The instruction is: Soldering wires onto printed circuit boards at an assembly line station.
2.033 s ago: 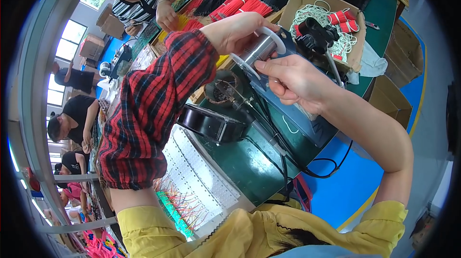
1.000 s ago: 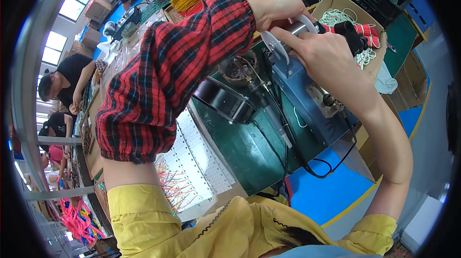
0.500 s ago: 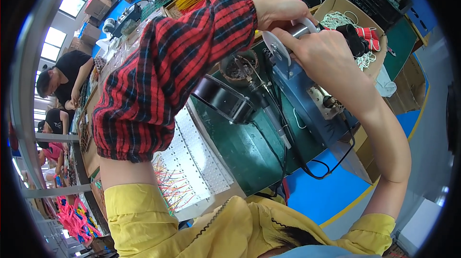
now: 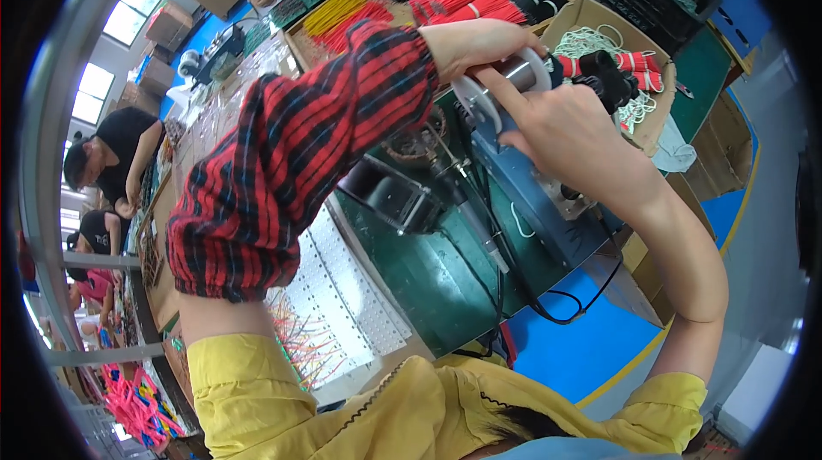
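Note:
A white-flanged reel of silvery wire (image 4: 520, 77) stands at the top of a blue bench machine (image 4: 539, 195). My left hand (image 4: 479, 41), its forearm in a red and black plaid sleeve, reaches over from the left and curls around the reel's far side; its fingertips are partly hidden. From the right, my bare right hand (image 4: 572, 130) lies against the reel's near side. Its index finger stretches across between the flanges, and the thumb is lower, by the near flange. Some of its other fingers are out of sight.
A soldering iron (image 4: 479, 225) with cables lies left of the machine, beside a black boxy fan-like unit (image 4: 390, 193). A perforated white sheet (image 4: 342, 289) carries thin coloured wires. Bundled red wires (image 4: 462, 0) and a cardboard box (image 4: 591, 19) of cords lie beyond. Co-workers sit at left.
Both hands and the reel appear slightly further left in the picture, as the view has shifted. My right index finger now stretches further across the reel. The co-worker's hand has left the yellow wires.

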Demonstrator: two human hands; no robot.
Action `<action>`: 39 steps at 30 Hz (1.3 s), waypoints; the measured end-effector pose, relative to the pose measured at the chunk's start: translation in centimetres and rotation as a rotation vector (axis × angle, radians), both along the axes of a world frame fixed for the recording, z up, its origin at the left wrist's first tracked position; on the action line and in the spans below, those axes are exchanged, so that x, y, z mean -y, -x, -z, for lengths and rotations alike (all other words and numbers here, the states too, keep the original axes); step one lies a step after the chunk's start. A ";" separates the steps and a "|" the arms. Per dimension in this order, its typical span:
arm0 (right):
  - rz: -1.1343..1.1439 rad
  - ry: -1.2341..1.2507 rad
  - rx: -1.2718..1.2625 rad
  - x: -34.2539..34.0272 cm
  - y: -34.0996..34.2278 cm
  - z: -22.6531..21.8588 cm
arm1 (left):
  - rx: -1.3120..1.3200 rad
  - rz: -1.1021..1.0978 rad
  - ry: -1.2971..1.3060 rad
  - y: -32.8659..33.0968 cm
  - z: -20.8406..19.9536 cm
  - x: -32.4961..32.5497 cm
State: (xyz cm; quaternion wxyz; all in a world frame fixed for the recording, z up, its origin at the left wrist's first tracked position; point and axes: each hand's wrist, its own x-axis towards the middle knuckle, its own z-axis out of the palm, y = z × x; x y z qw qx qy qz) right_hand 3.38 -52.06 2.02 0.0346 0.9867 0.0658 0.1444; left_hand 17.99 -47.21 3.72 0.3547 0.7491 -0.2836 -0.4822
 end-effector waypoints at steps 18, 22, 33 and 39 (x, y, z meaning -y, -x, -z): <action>0.009 -0.188 0.098 2.2 4.3 1.3 | -0.161 0.243 0.128 -0.5 0.7 -2.0; 0.000 -0.154 0.213 1.9 3.6 -0.6 | -0.123 0.170 0.147 -0.2 1.1 -2.3; -0.247 0.195 0.013 2.5 -3.4 -2.0 | -0.005 -0.006 0.141 -1.0 -0.1 -6.1; -0.277 0.163 -0.051 2.7 -4.7 -0.4 | 0.157 0.206 0.175 -1.3 0.0 -8.2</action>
